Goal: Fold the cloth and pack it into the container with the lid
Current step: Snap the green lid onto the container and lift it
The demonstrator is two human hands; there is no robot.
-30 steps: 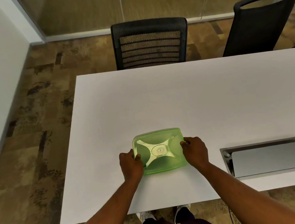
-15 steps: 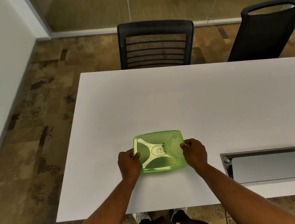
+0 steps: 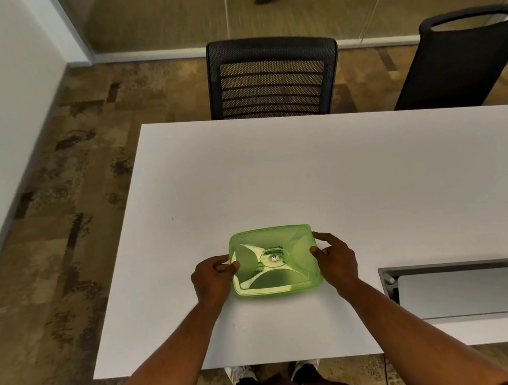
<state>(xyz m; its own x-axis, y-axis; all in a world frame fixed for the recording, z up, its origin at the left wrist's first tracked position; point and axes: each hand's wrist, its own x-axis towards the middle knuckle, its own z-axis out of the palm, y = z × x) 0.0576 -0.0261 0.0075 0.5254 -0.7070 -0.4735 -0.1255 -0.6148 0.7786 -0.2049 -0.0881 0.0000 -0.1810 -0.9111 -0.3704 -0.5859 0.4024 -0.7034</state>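
two bare hands hold a green box w/ lid on, one at each side. left hand [image 3: 213, 277] has fingers curled, thumb and fingertips pinching the lid's left edge. right hand [image 3: 336, 257] grips the right edge, thumb on top of the lid, index finger stretched along the far right corner. box [image 3: 274, 261] is translucent green, square w/ rounded corners, sitting flat on the desk near its front edge, lid [image 3: 262, 245] closed over it w/ a round hub at centre. cloth can't be made out through the plastic. desk [image 3: 308, 179] is white; a grey cable hatch [image 3: 464, 289] is set into it to the right, well apart from the box. two black chairs [image 3: 272, 78] stand at the far side. patterned brown carpet [image 3: 57, 216] to the left, glass wall beyond.
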